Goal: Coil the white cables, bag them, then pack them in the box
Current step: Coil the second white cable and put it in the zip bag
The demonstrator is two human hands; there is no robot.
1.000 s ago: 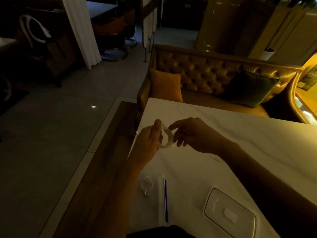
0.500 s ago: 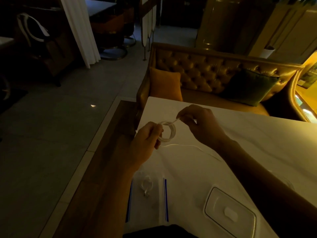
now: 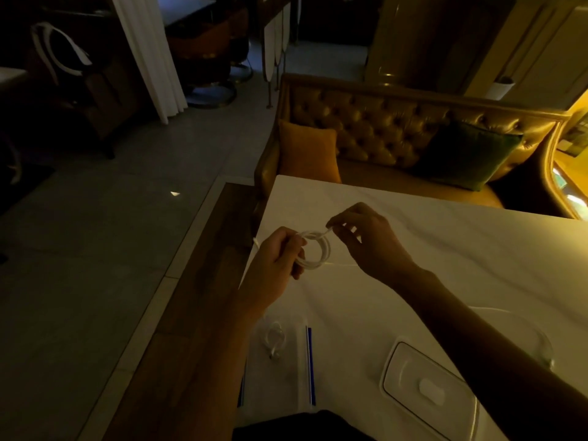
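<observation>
While the left hand (image 3: 280, 262) grips the coiled white cable (image 3: 313, 249) at frame center, the right hand (image 3: 366, 240) pinches its loose strand above the table (image 3: 445, 249).

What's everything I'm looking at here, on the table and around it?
Table: one, white marble, centre.
Cable coil: one, white, held above the table's left part.
Bag: one, clear with blue strips, near table edge, a small coiled cable inside.
Box: one, clear plastic, lidded, lower right.
Sofa: one, golden tufted, behind the table.
Cushions: two, orange at the sofa's left, green at its right.
Curtain: one, white, upper left.
Left hand: grip on the coil.
Right hand: pinching the cable's end.
</observation>
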